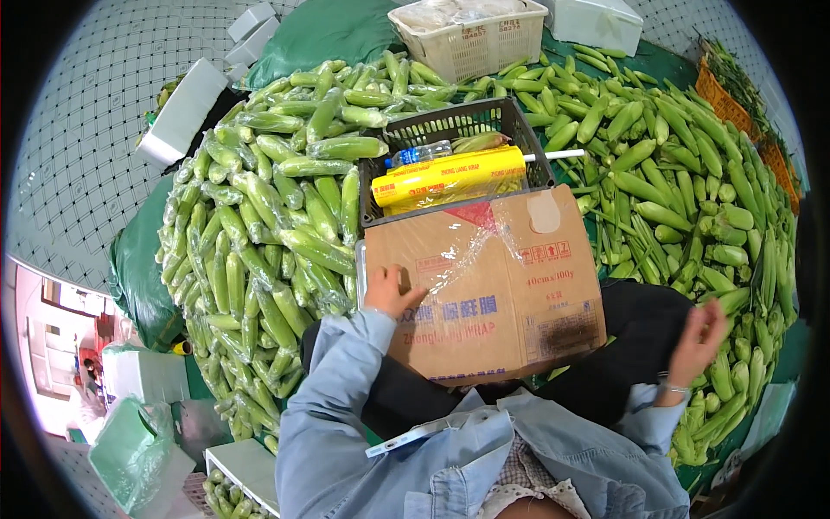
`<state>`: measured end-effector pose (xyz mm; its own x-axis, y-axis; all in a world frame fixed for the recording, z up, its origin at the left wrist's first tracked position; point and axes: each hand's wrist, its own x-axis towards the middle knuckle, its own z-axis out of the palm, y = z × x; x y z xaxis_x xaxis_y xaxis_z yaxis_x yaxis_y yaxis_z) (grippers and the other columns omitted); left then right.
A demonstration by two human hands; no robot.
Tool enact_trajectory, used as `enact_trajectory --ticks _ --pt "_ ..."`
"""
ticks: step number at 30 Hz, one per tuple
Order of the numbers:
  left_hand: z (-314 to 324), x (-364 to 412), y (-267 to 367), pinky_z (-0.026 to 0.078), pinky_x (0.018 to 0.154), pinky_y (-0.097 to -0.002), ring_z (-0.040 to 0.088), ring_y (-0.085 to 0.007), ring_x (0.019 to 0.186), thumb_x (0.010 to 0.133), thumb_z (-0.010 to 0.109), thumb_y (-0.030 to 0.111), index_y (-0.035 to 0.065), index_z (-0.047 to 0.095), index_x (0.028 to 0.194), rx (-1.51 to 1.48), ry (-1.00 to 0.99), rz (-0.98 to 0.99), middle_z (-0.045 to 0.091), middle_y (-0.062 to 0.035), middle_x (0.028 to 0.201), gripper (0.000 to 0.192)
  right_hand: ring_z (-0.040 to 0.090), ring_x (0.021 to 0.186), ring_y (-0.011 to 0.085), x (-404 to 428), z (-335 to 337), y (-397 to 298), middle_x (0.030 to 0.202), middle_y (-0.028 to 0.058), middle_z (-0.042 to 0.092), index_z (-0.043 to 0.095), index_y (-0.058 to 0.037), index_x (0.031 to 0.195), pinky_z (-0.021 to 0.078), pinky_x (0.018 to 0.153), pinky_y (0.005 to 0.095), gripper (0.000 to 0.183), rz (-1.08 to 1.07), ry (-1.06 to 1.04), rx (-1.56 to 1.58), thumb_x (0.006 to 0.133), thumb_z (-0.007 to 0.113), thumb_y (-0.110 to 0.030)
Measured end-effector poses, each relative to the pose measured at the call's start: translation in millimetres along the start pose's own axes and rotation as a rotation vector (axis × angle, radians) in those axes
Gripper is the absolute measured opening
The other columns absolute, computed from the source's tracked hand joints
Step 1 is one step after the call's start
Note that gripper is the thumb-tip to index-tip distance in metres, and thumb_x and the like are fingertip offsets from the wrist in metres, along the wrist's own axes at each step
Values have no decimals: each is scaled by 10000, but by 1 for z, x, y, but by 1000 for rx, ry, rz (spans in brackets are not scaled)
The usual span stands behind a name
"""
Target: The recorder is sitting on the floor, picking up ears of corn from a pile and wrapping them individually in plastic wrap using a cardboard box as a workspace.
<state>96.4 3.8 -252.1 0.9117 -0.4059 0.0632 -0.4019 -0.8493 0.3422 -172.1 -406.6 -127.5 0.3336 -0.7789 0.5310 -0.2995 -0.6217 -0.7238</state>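
My left hand point(391, 292) rests with its fingers spread at the left edge of a flat cardboard box point(480, 285), which lies across my lap. On the right, my right hand point(699, 340) is beside an ear of corn point(731, 301) in green husk at the edge of a pile; whether it touches that ear is hard to tell. Beyond the cardboard stands a black plastic crate point(528, 139) holding a yellow roll of plastic wrap point(454, 176) and a plastic bottle with a blue label point(418, 154). Film-wrapped ears of corn point(259, 201) are heaped at the left.
Unwrapped corn point(655, 168) fills the right side. A white plastic basket point(480, 45) with clear bags stands behind the crate. White foam boxes point(185, 110), green sacks point(324, 39) and an orange crate point(726, 97) surround the heaps. A phone point(408, 438) lies against my jacket.
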Motion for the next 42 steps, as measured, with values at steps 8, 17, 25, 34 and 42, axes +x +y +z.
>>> enact_trajectory --ticks 8,17,25,34,42 --pt "13 0 30 468 702 -403 531 -337 870 834 467 464 59 521 968 381 -164 11 530 -150 938 430 586 706 254 -152 -57 398 810 111 609 534 6 1030 428 586 388 295 226 -797 -490 821 572 -198" --pt "14 -20 15 491 579 -396 607 -282 636 849 461 268 92 569 787 465 -172 113 613 -96 715 216 586 699 243 -194 -30 306 814 109 612 538 8 1033 432 584 374 298 284 -1141 -618 818 579 -194" --pt "-3 -66 41 483 485 -392 608 -296 563 832 476 238 59 539 705 408 -114 122 602 -143 608 228 586 693 233 -153 -26 296 817 107 614 541 10 1036 436 582 362 300 220 -1144 -673 816 584 -190" --pt "-22 -124 72 481 462 -379 602 -293 519 826 464 236 54 531 724 250 -340 85 596 -138 597 219 585 687 222 -125 -39 288 821 105 617 544 11 1039 440 580 348 304 170 -1160 -743 814 591 -186" --pt "-9 -119 60 476 447 -397 595 -302 501 813 446 206 56 525 711 288 -279 -5 593 -139 588 197 585 681 212 -63 -118 278 825 103 620 547 13 1042 443 578 335 307 -109 -895 -864 812 597 -183"
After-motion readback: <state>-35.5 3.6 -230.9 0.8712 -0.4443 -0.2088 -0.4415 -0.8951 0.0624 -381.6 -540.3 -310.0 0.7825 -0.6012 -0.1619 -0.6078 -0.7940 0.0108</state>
